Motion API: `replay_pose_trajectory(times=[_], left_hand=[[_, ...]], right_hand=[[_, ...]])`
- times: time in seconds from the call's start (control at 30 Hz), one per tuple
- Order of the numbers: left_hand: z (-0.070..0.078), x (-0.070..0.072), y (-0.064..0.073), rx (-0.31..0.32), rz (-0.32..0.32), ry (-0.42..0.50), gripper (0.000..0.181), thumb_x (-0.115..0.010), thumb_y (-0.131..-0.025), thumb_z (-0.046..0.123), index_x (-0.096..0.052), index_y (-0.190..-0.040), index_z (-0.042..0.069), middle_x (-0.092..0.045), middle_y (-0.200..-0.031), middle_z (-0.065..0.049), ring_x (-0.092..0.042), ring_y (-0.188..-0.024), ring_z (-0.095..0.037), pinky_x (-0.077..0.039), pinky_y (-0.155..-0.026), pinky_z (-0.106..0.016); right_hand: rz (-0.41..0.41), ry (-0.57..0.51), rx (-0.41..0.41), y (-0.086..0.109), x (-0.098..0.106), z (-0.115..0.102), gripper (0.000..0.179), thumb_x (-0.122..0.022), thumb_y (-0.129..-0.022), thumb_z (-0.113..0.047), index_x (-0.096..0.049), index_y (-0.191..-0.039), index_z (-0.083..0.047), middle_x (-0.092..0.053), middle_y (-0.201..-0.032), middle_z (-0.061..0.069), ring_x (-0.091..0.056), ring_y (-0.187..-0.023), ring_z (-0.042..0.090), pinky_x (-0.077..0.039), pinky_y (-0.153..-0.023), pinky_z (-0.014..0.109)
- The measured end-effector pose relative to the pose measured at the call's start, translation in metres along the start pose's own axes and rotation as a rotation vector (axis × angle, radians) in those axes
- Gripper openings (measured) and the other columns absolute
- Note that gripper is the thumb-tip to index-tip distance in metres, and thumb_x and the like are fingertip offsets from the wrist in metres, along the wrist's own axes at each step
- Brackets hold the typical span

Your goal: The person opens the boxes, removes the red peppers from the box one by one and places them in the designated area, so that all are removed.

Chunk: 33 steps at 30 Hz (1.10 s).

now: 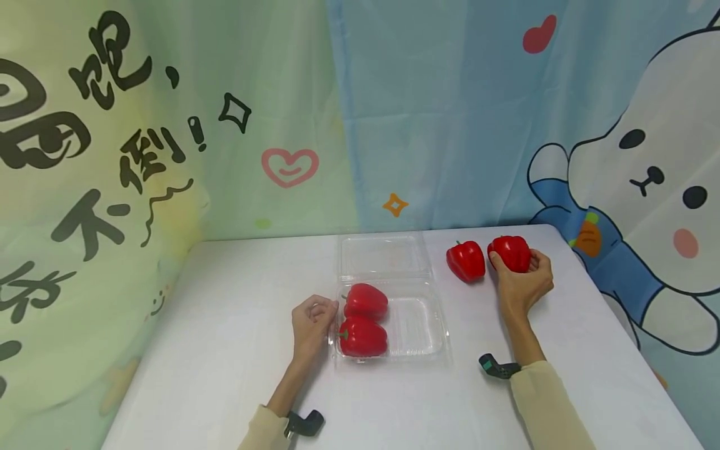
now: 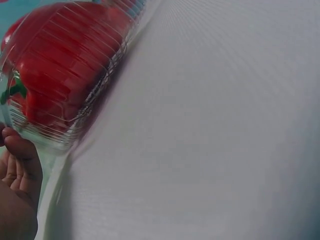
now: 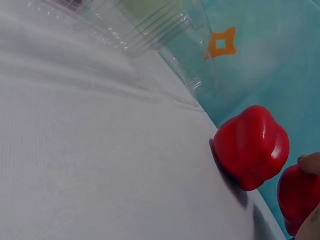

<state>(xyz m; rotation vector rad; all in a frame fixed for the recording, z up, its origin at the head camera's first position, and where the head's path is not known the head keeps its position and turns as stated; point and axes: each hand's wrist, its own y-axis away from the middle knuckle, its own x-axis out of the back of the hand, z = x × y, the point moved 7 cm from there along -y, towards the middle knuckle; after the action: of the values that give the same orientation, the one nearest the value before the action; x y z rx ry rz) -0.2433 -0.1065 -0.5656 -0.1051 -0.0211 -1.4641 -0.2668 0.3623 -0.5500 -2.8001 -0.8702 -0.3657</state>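
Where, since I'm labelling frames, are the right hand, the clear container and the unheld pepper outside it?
Right hand (image 1: 520, 286), head view: its middle.
Clear container (image 1: 417, 325), head view: its bare base.
Unheld pepper (image 1: 466, 262), head view: its side.

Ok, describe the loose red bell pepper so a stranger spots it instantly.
On the white table, find the clear plastic clamshell container. Just right of it is a red bell pepper, beside another bell pepper gripped by the right hand. It alone is neither in the container nor held.

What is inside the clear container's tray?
Two red bell peppers lie along the left side of the clear container; its right side is bare. What lies directly beneath them is covered, so unseen.
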Motion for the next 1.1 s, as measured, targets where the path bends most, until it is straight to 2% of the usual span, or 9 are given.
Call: replay_pose_trajectory(times=[0.8,1.1], left_hand=[[0.001,0.0,0.001,-0.016,-0.008,0.022,0.018,-0.076,-0.103,0.014,-0.071,-0.099,-0.003,-0.073,-0.082,-0.032,-0.062,-0.058,-0.007,-0.047,-0.054,-0.015],[0.0,0.001,0.001,0.014,0.001,0.0,0.016,-0.077,-0.102,0.014,-0.072,-0.099,-0.001,-0.075,-0.081,-0.026,-0.062,-0.06,-0.005,-0.045,-0.054,-0.016]], right_hand=[[-0.064,0.066,-0.05,-0.004,-0.01,0.014,0.081,-0.084,-0.096,-0.039,-0.045,-0.161,-0.013,-0.049,-0.167,0.008,-0.036,-0.159,0.025,-0.045,-0.126,0.053],[-0.077,0.053,-0.055,-0.004,-0.011,0.015,0.083,-0.085,-0.095,-0.04,-0.044,-0.162,-0.015,-0.049,-0.167,0.007,-0.037,-0.159,0.025,-0.046,-0.126,0.053]])
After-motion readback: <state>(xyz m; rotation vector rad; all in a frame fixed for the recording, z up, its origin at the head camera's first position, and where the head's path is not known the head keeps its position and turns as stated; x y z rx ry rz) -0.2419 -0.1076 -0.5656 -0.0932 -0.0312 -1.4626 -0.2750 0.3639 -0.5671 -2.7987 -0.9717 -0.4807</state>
